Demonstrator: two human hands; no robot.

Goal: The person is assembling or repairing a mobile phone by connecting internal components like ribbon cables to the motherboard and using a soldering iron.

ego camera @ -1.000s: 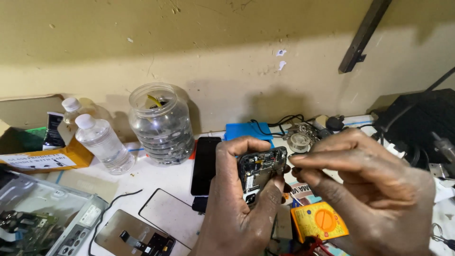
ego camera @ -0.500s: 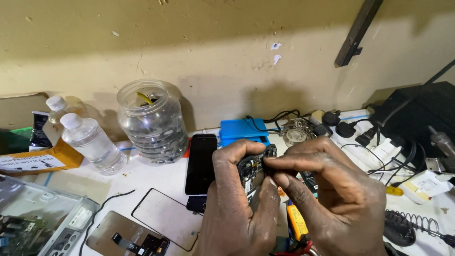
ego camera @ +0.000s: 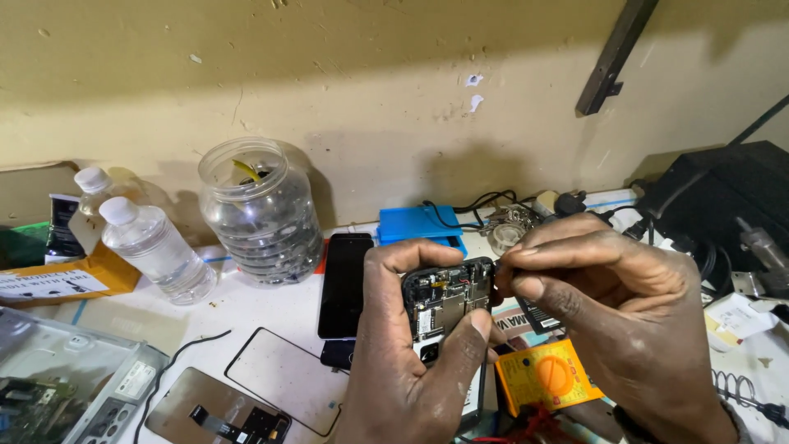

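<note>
My left hand (ego camera: 407,362) grips an opened phone (ego camera: 446,302) with its circuit board facing me, thumb on the lower right corner and fingers curled over the top left. My right hand (ego camera: 620,312) is pinched at the phone's upper right edge, fingertips touching it; whether a small tool or part sits between the fingers is hidden. Just below my right hand lies a yellow multimeter (ego camera: 548,378).
A black phone (ego camera: 346,284) lies face up beside a clear plastic jar (ego camera: 261,212) and two water bottles (ego camera: 152,247). Glass screen panels (ego camera: 283,378) lie at front left, a blue box (ego camera: 421,224) and cables at the back, black equipment (ego camera: 723,205) at right.
The camera view shifted slightly left. My right hand moved in from the right and closed its fingertips onto the phone's upper right edge. My left hand kept its hold on the phone.
</note>
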